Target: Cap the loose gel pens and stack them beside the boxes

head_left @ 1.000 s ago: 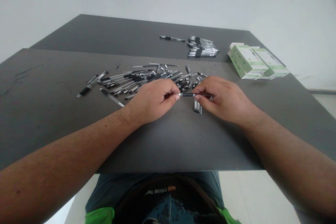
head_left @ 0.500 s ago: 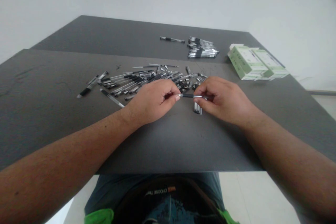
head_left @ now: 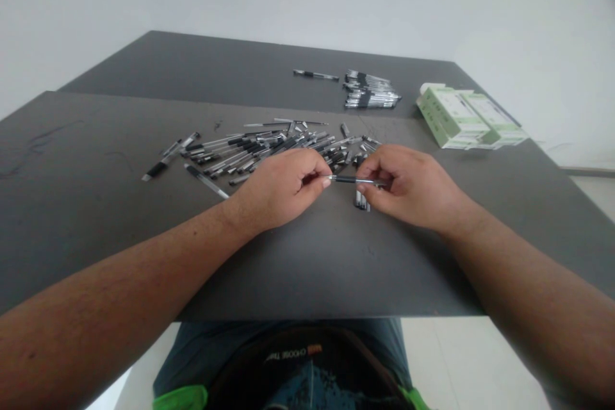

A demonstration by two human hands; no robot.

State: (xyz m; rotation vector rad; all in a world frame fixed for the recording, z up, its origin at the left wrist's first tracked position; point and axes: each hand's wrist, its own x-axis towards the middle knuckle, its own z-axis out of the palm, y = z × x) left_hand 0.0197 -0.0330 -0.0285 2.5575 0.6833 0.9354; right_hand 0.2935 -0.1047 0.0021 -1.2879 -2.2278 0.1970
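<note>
A slim pen (head_left: 344, 179) with a black grip lies level between my two hands, just above the grey table. My left hand (head_left: 288, 186) pinches its tip end between thumb and forefinger. Around the clear barrel at the other end, the fingers of my right hand (head_left: 408, 182) are closed. Behind my hands spreads a heap of pens and pen parts (head_left: 254, 150), partly hidden by my left hand. Several small pen caps (head_left: 361, 198) lie beneath my right fingertips.
Farther back lie a row of pens (head_left: 369, 99) and a single pen (head_left: 316, 75). Green and white boxes (head_left: 454, 118) stand at the right. A few loose pens (head_left: 166, 160) rest left of the heap. The table's front edge (head_left: 331, 318) runs close to my lap.
Both hands keep their hold on the pen and have barely moved. The pen sits slightly lower in view, and the view itself has shifted a little.
</note>
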